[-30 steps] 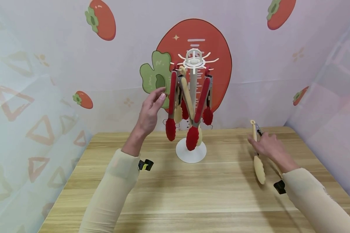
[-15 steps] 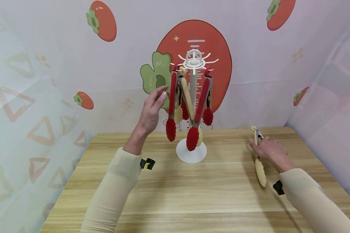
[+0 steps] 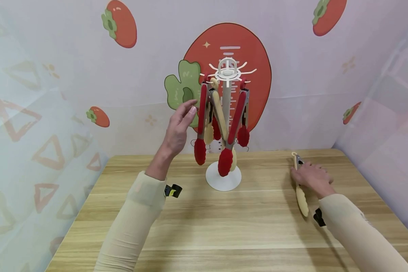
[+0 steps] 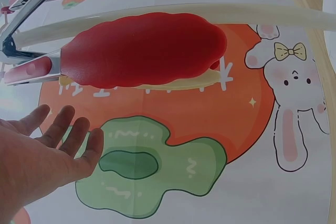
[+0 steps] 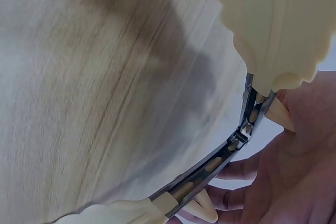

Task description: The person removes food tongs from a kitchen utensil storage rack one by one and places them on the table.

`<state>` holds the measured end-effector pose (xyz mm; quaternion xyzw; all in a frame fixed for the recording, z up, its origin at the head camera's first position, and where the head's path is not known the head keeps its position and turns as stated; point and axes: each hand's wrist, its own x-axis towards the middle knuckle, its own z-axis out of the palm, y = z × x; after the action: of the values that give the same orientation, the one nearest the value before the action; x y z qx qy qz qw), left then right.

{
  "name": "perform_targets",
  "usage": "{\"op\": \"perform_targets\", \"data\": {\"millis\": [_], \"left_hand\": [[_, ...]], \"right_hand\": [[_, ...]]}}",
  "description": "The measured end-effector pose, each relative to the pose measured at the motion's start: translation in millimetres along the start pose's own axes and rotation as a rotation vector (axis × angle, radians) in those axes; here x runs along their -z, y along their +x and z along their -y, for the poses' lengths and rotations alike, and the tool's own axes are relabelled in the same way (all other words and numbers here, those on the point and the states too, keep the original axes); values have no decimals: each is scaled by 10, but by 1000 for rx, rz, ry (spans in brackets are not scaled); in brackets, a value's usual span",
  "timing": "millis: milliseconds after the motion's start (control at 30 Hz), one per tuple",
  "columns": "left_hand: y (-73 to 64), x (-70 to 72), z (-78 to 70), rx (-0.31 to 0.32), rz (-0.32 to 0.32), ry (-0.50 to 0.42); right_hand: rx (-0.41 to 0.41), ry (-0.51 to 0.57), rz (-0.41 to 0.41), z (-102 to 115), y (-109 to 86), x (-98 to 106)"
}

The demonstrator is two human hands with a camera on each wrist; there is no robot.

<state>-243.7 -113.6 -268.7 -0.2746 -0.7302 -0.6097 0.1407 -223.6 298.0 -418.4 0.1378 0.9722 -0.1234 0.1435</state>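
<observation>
My left hand [image 3: 177, 132] is raised, fingers relaxed, just left of red-handled tongs [image 3: 200, 151] hanging on a white rack [image 3: 228, 73]. In the left wrist view a red scalloped tip [image 4: 142, 51] lies above the fingers, which hold nothing. My right hand [image 3: 313, 176] grips cream tongs [image 3: 302, 201] over the right side of the table, their ring end pointing away. In the right wrist view the tongs' arms are spread wide, with fingers wrapped round the handles. From the head view the hand hides most of one arm.
More red and cream tongs [image 3: 219, 109] hang from the rack's hooks. Its round white base [image 3: 223, 185] stands on the wooden table [image 3: 241, 226], near the back edge. A printed cloth wall [image 3: 149, 87] rises behind, with side walls left and right.
My right hand has drawn the cream tongs slightly nearer, and their far arm has gone out of sight behind the hand. The left hand stays almost in place.
</observation>
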Motion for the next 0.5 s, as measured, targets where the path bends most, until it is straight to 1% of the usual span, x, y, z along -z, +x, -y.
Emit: {"op": "perform_targets", "data": {"millis": [200, 500], "left_hand": [[-5, 1, 5, 1, 3, -2], [7, -3, 1, 9, 2, -13]], "right_hand": [[-37, 20, 19, 39, 31, -24], [-73, 41, 28, 57, 71, -44]]}}
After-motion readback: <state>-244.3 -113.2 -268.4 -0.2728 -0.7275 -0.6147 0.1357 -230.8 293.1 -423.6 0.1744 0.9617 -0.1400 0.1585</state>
